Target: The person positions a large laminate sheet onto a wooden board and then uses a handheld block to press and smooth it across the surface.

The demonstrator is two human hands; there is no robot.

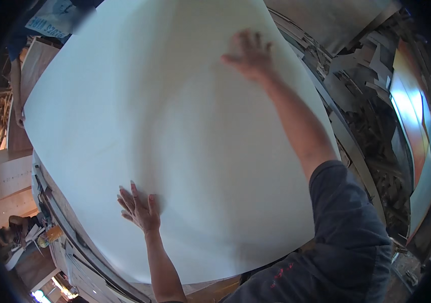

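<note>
A large pale white sheet (185, 126) fills most of the head view. My left hand (140, 207) lies with fingers spread on the lower left part of the sheet. My right hand (248, 55), blurred, is stretched to the sheet's upper right with its fingers apart, on or just over the surface; I cannot tell if it touches. Neither hand holds anything.
Another person (16, 83) stands at the upper left, a hand by the sheet's edge. A second person (21, 230) is at lower left among wooden boards (6, 177). Stacked offcuts and scrap panels (357, 76) lie along the right, beside a leaning glossy panel (410, 136).
</note>
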